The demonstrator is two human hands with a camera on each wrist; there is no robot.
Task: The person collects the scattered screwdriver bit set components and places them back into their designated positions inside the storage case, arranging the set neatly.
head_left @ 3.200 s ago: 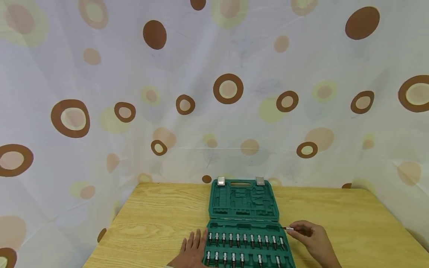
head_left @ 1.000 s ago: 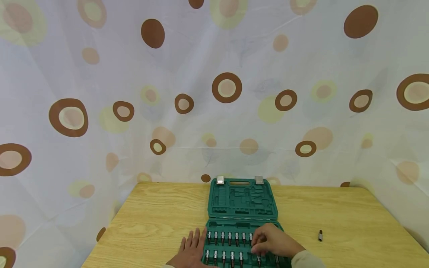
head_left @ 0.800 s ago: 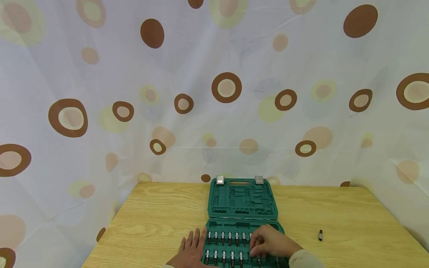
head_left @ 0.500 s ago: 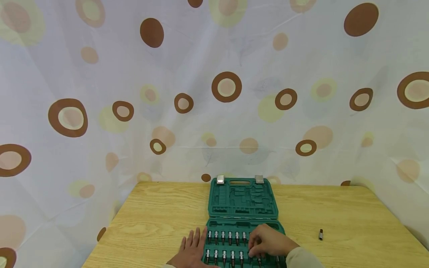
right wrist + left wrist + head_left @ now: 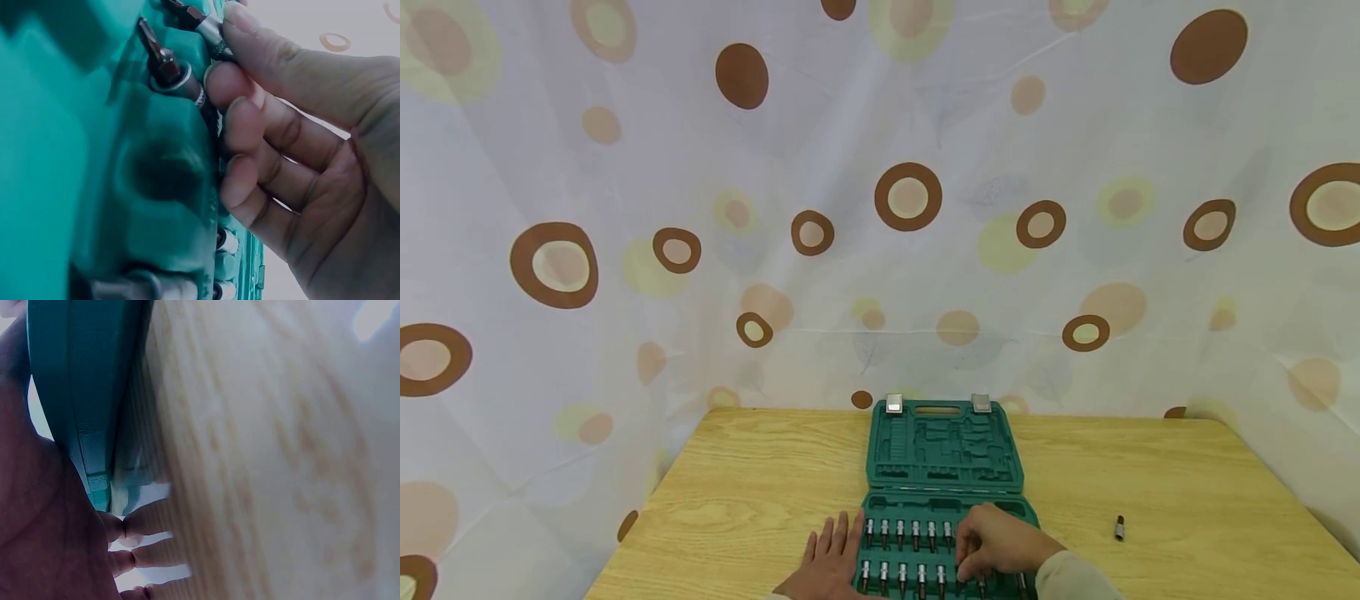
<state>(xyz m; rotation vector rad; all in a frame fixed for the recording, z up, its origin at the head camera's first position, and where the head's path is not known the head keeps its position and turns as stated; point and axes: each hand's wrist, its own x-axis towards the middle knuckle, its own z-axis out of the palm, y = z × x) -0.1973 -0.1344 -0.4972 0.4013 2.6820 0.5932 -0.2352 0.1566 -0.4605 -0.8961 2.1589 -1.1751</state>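
The green toolbox case (image 5: pixel 944 493) lies open on the table, with silver bit sockets (image 5: pixel 916 535) standing in two rows of its lower half. My left hand (image 5: pixel 827 560) rests flat with spread fingers against the case's left side; the left wrist view shows its palm beside the green wall (image 5: pixel 94 375). My right hand (image 5: pixel 1000 542) is over the right part of the rows, covering several slots. In the right wrist view its thumb and index finger pinch a bit socket (image 5: pixel 211 30), dark tip pointing away from the hand. Another bit socket (image 5: pixel 172 76) stands in the neighbouring slot.
One loose bit socket (image 5: pixel 1119 528) lies on the wooden table (image 5: pixel 1165 475) right of the case. The raised lid (image 5: pixel 945 442) with two metal latches leans toward the dotted wall cloth (image 5: pixel 910 275) behind the table.
The right hand held a bit socket right of the case; one now lies on the table there. That hand has moved left over the rows, then shifted slightly. The left hand stays put.
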